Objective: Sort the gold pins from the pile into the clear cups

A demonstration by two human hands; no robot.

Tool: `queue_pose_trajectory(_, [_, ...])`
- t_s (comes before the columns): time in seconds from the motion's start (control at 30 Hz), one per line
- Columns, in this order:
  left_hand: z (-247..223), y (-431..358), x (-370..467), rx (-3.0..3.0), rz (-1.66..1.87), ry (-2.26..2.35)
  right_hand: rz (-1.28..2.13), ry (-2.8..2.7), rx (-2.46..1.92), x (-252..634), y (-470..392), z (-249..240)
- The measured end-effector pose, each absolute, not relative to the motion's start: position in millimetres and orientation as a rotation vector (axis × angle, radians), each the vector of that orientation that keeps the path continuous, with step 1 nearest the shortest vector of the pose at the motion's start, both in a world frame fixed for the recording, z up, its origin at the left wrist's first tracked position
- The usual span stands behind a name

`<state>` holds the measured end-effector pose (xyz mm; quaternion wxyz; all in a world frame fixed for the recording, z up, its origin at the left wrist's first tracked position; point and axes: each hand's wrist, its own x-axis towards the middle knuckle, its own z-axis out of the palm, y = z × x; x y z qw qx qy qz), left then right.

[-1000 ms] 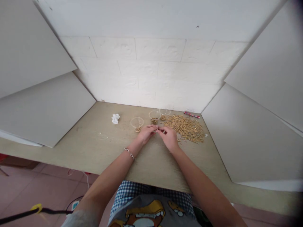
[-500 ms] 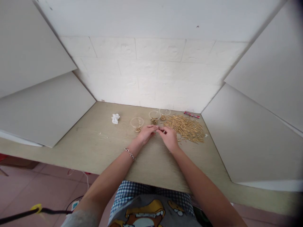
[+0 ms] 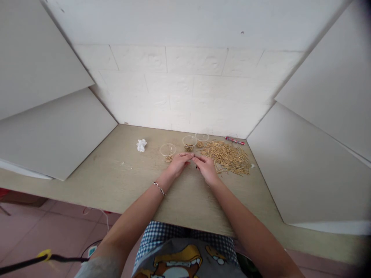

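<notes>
My left hand and my right hand meet at the fingertips over the middle of the table. The fingers of both are pinched together, and whatever is between them is too small to make out. Right beside my right hand spreads a pile of thin gold-coloured pins. Just beyond the fingertips stands a clear round cup with small dark-gold pieces in it. Another clear cup, holding a few gold pieces, is behind my left hand. A third clear cup sits farther back, near the pile.
A crumpled white tissue lies left of the cups on the table. A red tube rests behind the pins, close to the white wall. Grey panels border the table on both sides.
The fingers of my right hand have shifted slightly and curl differently near my left fingertips. My left hand has hardly moved.
</notes>
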<state>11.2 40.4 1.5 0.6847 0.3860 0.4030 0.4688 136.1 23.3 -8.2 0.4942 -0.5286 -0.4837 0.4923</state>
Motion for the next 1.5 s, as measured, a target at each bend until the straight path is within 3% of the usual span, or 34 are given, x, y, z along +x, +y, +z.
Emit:
queue_pose_trajectory(0.3, [3.8,40.1,11.5,0.685,1.127,0.878,1.217,-1.129,-1.304,135.5,23.0,-7.1])
queue_pose_trajectory(0.87, [-5.9,44.8,13.1,1.124,1.054,0.931,1.174,-1.203,-1.260,135.9,26.0,-10.0])
queue_pose_trajectory(1.2, [4.6,39.3,13.5,1.491,1.062,1.182,0.614,-1.585,-1.482,146.2,24.1,-3.3])
queue_pose_trajectory(1.5, [8.0,34.4,13.3,1.637,1.078,1.299,0.525,-1.594,-1.458,149.3,24.1,-1.5])
